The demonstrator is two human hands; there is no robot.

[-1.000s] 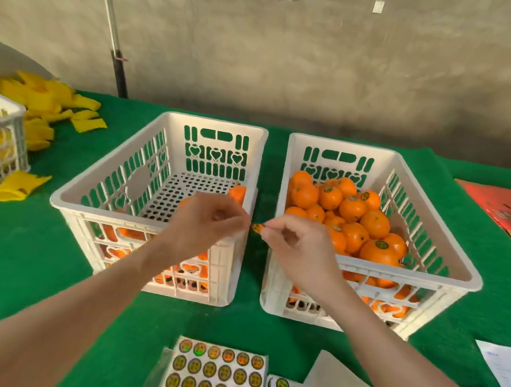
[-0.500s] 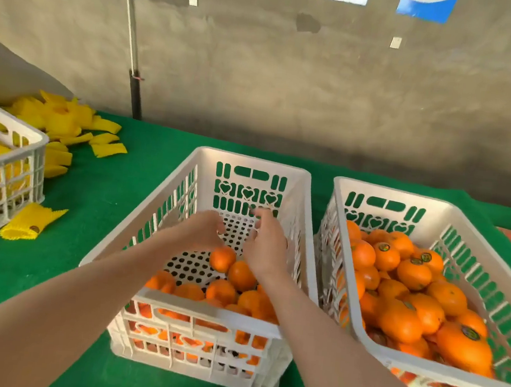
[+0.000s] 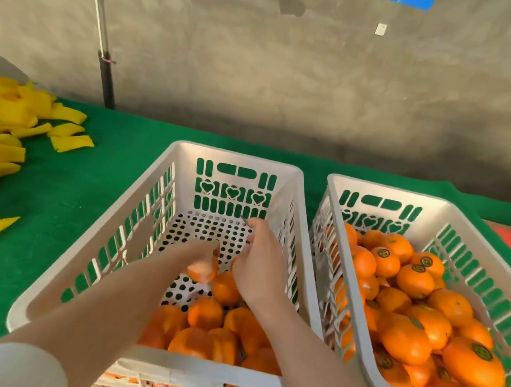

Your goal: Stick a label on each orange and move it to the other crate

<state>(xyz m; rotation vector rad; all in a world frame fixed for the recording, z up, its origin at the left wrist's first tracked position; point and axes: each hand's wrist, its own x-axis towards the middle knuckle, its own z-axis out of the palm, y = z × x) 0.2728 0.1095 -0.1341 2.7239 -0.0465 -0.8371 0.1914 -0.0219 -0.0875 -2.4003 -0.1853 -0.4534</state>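
Watching the head view, the only one. Both hands are down in the white slotted plastic crate [image 3: 236, 157].

- **Left hand** [image 3: 200, 252]: fingers curled over a small round orange [image 3: 201, 271]. It's motion-blurred, so I can't tell if it's touching the heap of bare oranges [image 3: 205, 313] just beneath the fingertips.
- **Right hand** [image 3: 261, 268]: just beside the left fingertips, fingers pressed together and pointing at the crate's far wall. Can't tell if they pinch a label.

My read is that the step is label-on. Hold the fruit steady, turn a smooth patch toward the right fingertips and press the sticker flat from its centre. Then carry it past the right knuckles to the second white plastic crate [image 3: 388, 190], where the stickered oranges [image 3: 405, 339] sit.

The fruit is glossy, looks firm and likely rolls.
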